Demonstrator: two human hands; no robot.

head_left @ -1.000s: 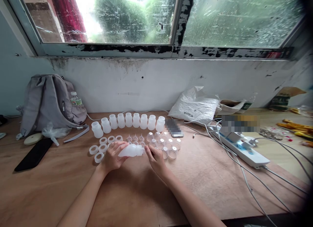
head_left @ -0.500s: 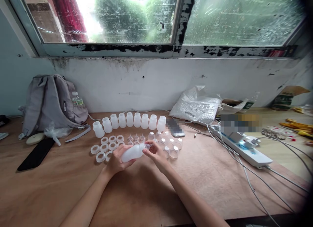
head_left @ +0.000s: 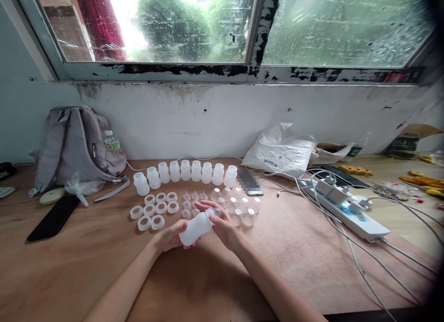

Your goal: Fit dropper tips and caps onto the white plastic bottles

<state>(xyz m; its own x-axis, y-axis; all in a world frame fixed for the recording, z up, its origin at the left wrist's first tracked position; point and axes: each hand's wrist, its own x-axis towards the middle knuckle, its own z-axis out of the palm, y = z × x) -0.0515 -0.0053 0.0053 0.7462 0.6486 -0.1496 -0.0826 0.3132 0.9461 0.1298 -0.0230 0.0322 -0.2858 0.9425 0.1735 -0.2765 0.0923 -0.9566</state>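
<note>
A frosted white baby bottle (head_left: 195, 229) lies tilted above the table, its neck pointing up to the right. My left hand (head_left: 169, 236) is closed around its body, near the base. At the mouth end, my right hand (head_left: 225, 227) wraps its fingers and thumb around a clear nipple (head_left: 216, 212), which is partly hidden. Just behind my hands lie several small clear nipples (head_left: 186, 205). To their left are several translucent collar rings (head_left: 157, 222), and to the right stand several clear dome caps (head_left: 248, 217).
A curved row of several frosted bottles (head_left: 185, 170) stands at the back. A backpack (head_left: 69, 146) and a black pouch (head_left: 52, 219) are at left. A phone (head_left: 250, 182), a silver mailer bag (head_left: 277, 151) and a power strip (head_left: 350, 213) with trailing cables occupy the right.
The bottle has come slightly nearer to me and to the right, tilting more steeply. My right hand has shifted from pinching the nipple's tip to wrapping around the bottle's top.
</note>
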